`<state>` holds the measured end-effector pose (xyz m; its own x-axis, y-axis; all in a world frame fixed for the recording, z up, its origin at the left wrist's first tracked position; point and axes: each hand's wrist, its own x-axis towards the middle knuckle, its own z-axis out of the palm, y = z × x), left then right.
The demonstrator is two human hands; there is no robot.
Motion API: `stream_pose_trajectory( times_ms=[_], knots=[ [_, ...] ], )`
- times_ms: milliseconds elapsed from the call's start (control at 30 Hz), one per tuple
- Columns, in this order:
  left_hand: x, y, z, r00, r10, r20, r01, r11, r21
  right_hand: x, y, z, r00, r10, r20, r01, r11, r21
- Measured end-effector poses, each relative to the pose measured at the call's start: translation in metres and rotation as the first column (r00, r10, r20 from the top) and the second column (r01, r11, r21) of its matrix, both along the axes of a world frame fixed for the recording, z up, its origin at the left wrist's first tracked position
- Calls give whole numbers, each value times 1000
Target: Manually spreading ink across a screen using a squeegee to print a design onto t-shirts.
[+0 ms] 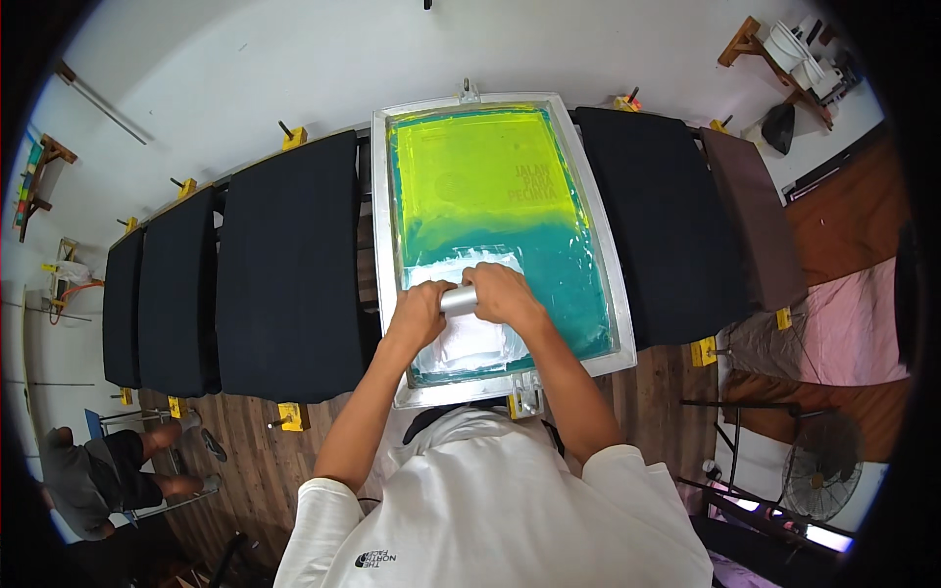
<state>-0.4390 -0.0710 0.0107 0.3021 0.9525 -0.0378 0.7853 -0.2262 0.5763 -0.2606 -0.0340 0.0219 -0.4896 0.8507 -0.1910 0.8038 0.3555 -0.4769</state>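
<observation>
An aluminium-framed printing screen (616,281) lies in front of me, with yellow-green on its far half and teal on its near half, some lettering showing through. Both hands grip a silver squeegee bar (459,299) over a patch of white ink (469,348) at the screen's near left. My left hand (421,312) is wrapped round the bar's left end, my right hand (498,292) round its right end. The squeegee's blade is hidden under the bar and hands. A metal clamp (525,397) sits at the frame's near edge.
Black fabric-covered boards (284,265) line the left, with another (655,225) and a brown board (750,216) to the right, all beside yellow brackets (292,416). Another person (93,480) is at lower left. A standing fan (823,461) and pink fabric (848,323) are at right; wall shelves (794,59) hold containers.
</observation>
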Motion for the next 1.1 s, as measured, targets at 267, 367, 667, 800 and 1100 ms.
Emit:
stream_pose_trajectory(
  times_ms=[267, 367, 667, 800, 1100],
  knots=[
    [16, -49, -4, 998, 51, 48, -53, 998, 44, 9, -54, -10, 992, -68, -103, 69, 998, 5],
    [21, -72, 3, 999, 47, 24, -47, 999, -6, 13, -81, -7, 989, -98, -115, 97, 995, -13],
    [19, -105, 17, 995, 1, 97, 20, 978, -208, 22, -115, 12, 997, -79, 5, 78, 980, -182],
    [5, -59, 13, 995, -46, 85, 74, 927, -368, 15, -60, 30, 994, 59, 96, -22, 936, -352],
    [12, -69, -19, 998, 52, 36, -56, 991, 118, 13, -75, -12, 998, 0, -64, 6, 995, 99]
  ],
)
